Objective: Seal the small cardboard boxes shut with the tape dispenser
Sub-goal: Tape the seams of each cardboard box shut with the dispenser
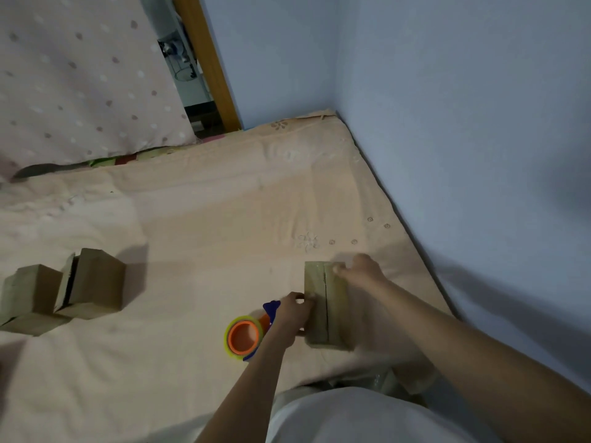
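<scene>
A small cardboard box [326, 305] lies on the bed, with a dark seam running down its closed top flaps. My left hand [292, 318] pinches the box's left edge. My right hand [363, 273], blurred, holds the far right corner with its fingertips on the top. The tape dispenser [244, 335], with an orange core, a yellowish tape roll and a blue body, lies on the sheet just left of my left hand, and neither hand holds it.
Two more cardboard boxes [92, 282] [28, 290] sit at the left, one with a gaping flap. Another cardboard piece [412, 375] shows under my right forearm. The blue wall [463, 155] borders the peach sheet [208, 219] on the right, and a dotted pillow [80, 75] leans at the back left.
</scene>
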`<action>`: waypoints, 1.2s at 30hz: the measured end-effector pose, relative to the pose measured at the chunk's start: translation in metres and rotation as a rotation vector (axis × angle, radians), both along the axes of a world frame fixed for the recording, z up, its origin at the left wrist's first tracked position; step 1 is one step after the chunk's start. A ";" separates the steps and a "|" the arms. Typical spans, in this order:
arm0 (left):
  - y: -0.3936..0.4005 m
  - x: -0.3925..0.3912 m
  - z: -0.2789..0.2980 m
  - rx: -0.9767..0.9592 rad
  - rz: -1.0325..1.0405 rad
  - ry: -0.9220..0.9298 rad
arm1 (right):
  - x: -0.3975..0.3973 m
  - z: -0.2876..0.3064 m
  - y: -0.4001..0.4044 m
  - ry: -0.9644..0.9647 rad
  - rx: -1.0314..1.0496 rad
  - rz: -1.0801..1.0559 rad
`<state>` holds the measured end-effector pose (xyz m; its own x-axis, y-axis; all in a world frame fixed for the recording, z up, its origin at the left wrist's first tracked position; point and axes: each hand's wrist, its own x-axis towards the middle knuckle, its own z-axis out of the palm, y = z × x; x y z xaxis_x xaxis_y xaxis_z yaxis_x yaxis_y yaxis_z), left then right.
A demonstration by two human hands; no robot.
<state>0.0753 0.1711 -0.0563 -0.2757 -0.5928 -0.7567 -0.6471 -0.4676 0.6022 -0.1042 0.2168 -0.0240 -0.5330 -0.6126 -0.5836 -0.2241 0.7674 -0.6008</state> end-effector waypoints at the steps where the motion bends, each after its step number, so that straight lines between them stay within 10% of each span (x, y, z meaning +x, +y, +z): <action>1: 0.002 0.001 -0.001 0.032 0.004 0.022 | 0.004 -0.006 0.013 -0.104 0.035 -0.081; 6: 0.003 -0.002 -0.003 0.094 0.015 0.088 | 0.019 -0.029 0.055 -0.473 0.041 -0.230; 29: -0.010 0.002 -0.009 -0.106 0.033 0.045 | 0.027 -0.050 0.039 -0.374 -0.121 -0.299; 36: -0.013 0.067 -0.030 -0.455 -0.329 -0.576 | 0.030 -0.051 0.038 -0.318 -0.121 -0.290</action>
